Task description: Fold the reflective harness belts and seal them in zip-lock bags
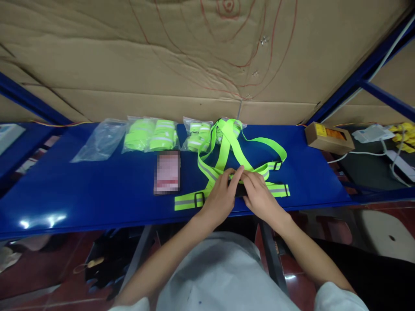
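Both hands meet at the middle of a bright green strap harness [231, 149]. The left hand [220, 196] and right hand [262, 196] are nearly touching, their fingers curled inward and closed on its lower strap, around a black piece [240, 190]; exactly what the fingertips pinch is hidden. Neither hand looks clearly nearer that piece, which sits between them. The lower strap's long axis runs crosswise, one end out past the left hand with a black buckle [199, 199], the other past the right; the left end lies a little closer to the person's body. The crossed straps and loops spread away beyond the fingers. Farther off, left of the fingers, lies a flat rectangular item [167, 172], and beyond it bagged green straps [151, 134] on the blue table [106, 190]. Well to the right sits a cardboard box [329, 138].
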### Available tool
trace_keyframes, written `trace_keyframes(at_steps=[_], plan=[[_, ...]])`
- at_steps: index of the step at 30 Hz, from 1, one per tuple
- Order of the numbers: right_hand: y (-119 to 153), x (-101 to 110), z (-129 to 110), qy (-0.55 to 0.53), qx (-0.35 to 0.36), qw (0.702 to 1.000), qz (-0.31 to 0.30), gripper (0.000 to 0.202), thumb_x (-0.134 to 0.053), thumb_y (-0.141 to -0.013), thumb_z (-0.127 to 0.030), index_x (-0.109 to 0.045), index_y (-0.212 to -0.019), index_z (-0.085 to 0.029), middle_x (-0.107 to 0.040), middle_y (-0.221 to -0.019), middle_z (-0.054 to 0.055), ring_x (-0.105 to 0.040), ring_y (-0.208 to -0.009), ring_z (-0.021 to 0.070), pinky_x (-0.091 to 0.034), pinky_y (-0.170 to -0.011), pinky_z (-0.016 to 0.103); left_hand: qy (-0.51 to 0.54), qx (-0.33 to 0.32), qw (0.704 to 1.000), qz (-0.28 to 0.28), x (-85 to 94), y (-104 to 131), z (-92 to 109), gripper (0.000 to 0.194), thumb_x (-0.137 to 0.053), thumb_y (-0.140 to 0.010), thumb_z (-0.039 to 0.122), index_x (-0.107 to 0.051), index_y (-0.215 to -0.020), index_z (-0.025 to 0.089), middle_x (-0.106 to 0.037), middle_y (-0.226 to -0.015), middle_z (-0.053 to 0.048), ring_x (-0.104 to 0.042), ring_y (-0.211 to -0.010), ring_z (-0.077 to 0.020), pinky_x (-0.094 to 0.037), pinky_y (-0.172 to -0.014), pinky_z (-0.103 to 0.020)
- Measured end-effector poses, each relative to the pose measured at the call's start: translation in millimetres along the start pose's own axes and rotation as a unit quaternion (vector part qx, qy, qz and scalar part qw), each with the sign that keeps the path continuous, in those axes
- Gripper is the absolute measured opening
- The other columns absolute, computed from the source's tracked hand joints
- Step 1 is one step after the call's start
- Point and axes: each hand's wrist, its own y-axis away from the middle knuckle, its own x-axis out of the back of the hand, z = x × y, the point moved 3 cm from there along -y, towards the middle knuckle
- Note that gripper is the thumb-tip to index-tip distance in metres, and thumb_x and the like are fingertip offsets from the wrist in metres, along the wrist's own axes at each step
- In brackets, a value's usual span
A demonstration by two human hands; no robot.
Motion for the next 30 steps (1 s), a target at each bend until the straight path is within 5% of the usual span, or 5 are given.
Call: trace_keyframes(at_steps=[6,12,15,20,30], plan=[[16.3,22.0,16.4,-0.034,0.037,0.997,0.058,0.046,-0.051,-0.092,-0.009,-0.057,-0.136,-0.020,-0.063,-0.132,0.012,-0.056,-0.130,0.0279,-0.046,-0.111,0.051,-0.023,-0.034,0.996,-0.075,27.5,15.7,-7.2,0.064,-0.054,-0.099,0.027,-0.027,-0.157,0.025,-0.043,-0.155,-0.016,-0.039,-0.146,-0.0297,-0.035,-0.116,-0.054],[51.8,12.7,20.3,-0.036,0.010,0.993,-0.109,0.071,-0.070,-0.092,-0.038,-0.040,-0.154,-0.023,-0.047,-0.153,0.015,-0.045,-0.140,0.0333,-0.043,-0.113,0.055,-0.098,-0.061,0.980,-0.162,31.4,53.6,-24.3,0.078,-0.054,-0.098,0.054,-0.019,-0.161,0.027,-0.042,-0.159,-0.016,-0.038,-0.149,-0.0336,-0.025,-0.118,-0.067],[64.1,32.6,31.0,-0.080,-0.036,0.987,-0.137,0.099,-0.072,-0.081,-0.067,-0.029,-0.160,-0.026,-0.034,-0.163,0.015,-0.033,-0.150,0.0356,-0.040,-0.117,0.056,-0.107,-0.056,0.984,-0.129,47.3,55.1,-29.9,0.063,-0.046,-0.103,0.050,-0.029,-0.158,0.026,-0.049,-0.154,-0.014,-0.046,-0.143,-0.0295,-0.028,-0.119,-0.061],[52.5,67.2,73.1,-0.060,-0.115,0.991,0.019,0.050,-0.047,-0.104,-0.046,-0.046,-0.151,-0.028,-0.048,-0.155,0.011,-0.042,-0.146,0.0272,-0.037,-0.119,0.050,-0.136,-0.033,0.990,-0.016,70.2,25.8,-37.8,0.045,-0.042,-0.105,0.030,-0.046,-0.149,0.021,-0.057,-0.146,-0.013,-0.054,-0.134,-0.0272,-0.035,-0.117,-0.052],[61.7,1.9,130.6,0.097,-0.195,0.975,-0.044,0.051,-0.037,-0.107,-0.048,-0.047,-0.152,-0.027,-0.039,-0.161,0.013,-0.035,-0.151,0.0313,-0.031,-0.119,0.061,-0.176,-0.038,0.981,-0.070,22.5,43.4,-51.9,0.066,-0.040,-0.103,0.052,-0.024,-0.162,0.026,-0.024,-0.168,-0.014,-0.025,-0.155,-0.0324,-0.025,-0.120,-0.064]])
